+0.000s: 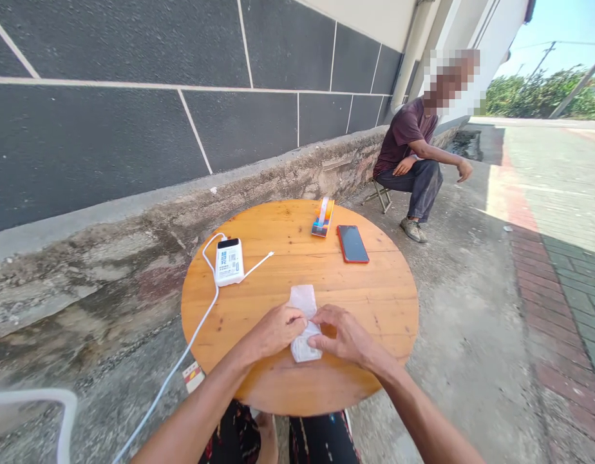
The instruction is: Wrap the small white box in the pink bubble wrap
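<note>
A thin, whitish strip (pixel 304 350) lies lengthwise near the middle of the round wooden table, creased across its centre; whether it is tissue paper or soft plastic I cannot tell. My left hand (pixel 281 330) is closed on its left edge, thumb and bent fingers pinching the middle. From the other side my right hand (pixel 343 335) grips the strip, index fingertip at the crease and thumb lower down. The fingertips of both hands almost meet there and hide part of the strip. Its upper end and lower end stick out beyond the fingers.
On the wooden table (pixel 375 290) are a white power bank (pixel 228 263) with white cables, an orange tape dispenser (pixel 322 218) and a red-edged phone (pixel 353 244). A person (pixel 408 148) sits on a folding stool beyond. A dark tiled wall (pixel 133 142) runs along the left.
</note>
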The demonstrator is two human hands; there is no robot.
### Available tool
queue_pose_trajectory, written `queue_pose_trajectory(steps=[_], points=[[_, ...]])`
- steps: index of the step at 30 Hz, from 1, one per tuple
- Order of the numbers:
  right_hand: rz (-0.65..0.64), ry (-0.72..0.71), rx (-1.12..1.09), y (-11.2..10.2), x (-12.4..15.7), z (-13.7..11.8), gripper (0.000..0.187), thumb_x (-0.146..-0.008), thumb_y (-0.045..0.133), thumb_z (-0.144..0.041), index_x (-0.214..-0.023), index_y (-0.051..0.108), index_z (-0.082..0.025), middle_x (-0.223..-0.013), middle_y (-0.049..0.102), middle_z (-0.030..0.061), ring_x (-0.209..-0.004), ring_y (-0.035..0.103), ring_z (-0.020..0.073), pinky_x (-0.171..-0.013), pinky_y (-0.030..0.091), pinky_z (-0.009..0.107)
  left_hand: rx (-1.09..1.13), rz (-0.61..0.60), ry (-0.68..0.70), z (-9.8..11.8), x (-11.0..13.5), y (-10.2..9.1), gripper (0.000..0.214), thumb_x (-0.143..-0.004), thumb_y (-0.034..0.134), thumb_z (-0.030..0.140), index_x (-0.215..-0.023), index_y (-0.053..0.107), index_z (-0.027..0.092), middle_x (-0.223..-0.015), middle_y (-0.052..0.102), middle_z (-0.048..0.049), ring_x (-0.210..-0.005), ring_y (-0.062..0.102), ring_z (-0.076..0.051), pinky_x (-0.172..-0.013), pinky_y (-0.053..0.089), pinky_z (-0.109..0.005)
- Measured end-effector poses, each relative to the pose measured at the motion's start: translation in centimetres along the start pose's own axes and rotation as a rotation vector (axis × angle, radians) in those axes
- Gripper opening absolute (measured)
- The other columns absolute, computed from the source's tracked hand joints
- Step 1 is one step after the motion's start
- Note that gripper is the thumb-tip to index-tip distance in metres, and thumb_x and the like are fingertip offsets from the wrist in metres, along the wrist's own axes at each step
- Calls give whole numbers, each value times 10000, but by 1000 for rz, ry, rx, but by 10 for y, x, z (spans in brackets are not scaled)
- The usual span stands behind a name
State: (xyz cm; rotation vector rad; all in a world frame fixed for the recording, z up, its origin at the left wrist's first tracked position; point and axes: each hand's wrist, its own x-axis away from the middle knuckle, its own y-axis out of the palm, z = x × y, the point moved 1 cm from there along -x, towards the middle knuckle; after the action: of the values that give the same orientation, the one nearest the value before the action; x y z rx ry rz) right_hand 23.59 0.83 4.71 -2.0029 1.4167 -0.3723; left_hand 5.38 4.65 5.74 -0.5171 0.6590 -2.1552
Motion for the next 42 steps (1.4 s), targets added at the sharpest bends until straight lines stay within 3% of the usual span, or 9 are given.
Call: queue_pose_trajectory(steps=[4,8,11,14,21,27,32,36,42], points=[[-88,-7,54,-5,-6,2,226,-829,618,-410,-845,690,-196,-832,659,23,-772,582,172,-716,411,262,21,-9,-24,-6,-4,2,363,-852,358,325,-524,392,175,-548,339,42,-541,328,-104,-517,239,-242],[-146,2,88,-10,-12,3,263,-851,585,-424,-783,694,-193,-801,656,19,-748,576,165,-694,395,251,44,82,-37,-6,6,1,441,-915,300,390,-606,515,160,-610,459,18,-604,434,-129,-565,313,-245],[-174,-12,112,-12,-15,3,291,-872,558,-409,-728,677,-186,-786,650,17,-735,576,160,-680,385,248,38,188,32,-2,21,1,336,-903,395,381,-887,650,164,-840,590,-25,-755,531,-156,-679,388,-255],[-194,-32,152,-13,-17,2,298,-889,537,-403,-733,666,-185,-778,645,17,-728,576,158,-676,380,248,37,200,65,0,33,5,373,-799,572,295,-1161,593,208,-1013,609,-36,-817,559,-161,-721,425,-255],[-143,-80,315,-7,-10,-11,217,-938,469,-308,-1024,630,-192,-910,656,56,-857,587,198,-776,398,302,79,233,72,-3,33,11,365,-783,542,171,-1134,630,223,-1007,643,-18,-856,574,-160,-784,443,-259],[-89,-116,477,5,8,-23,476,-837,608,-375,-1248,501,-159,-1133,609,124,-1021,539,281,-896,369,413,101,237,45,-6,30,10,345,-789,551,202,-1118,652,212,-934,645,-19,-798,561,-157,-732,438,-259],[-63,-65,488,12,7,-20,381,-810,624,-270,-1165,542,-157,-1103,622,107,-980,561,262,-859,381,376,143,302,14,-13,32,14,384,-809,581,305,-1174,612,189,-890,617,-25,-742,540,-148,-683,431,-251],[-102,-59,462,5,-2,-18,346,-789,652,-346,-1074,593,-159,-1026,646,98,-929,587,255,-831,384,354,210,298,-18,-20,35,14,476,-858,530,422,-1261,538,168,-867,608,-35,-734,542,-147,-671,432,-254],[-252,-14,311,-11,-23,-17,304,-790,640,-459,-909,642,-179,-827,668,38,-722,590,188,-660,382,275,257,277,-26,-19,40,13,539,-852,536,415,-1314,478,143,-850,610,-34,-715,539,-138,-656,434,-248]])
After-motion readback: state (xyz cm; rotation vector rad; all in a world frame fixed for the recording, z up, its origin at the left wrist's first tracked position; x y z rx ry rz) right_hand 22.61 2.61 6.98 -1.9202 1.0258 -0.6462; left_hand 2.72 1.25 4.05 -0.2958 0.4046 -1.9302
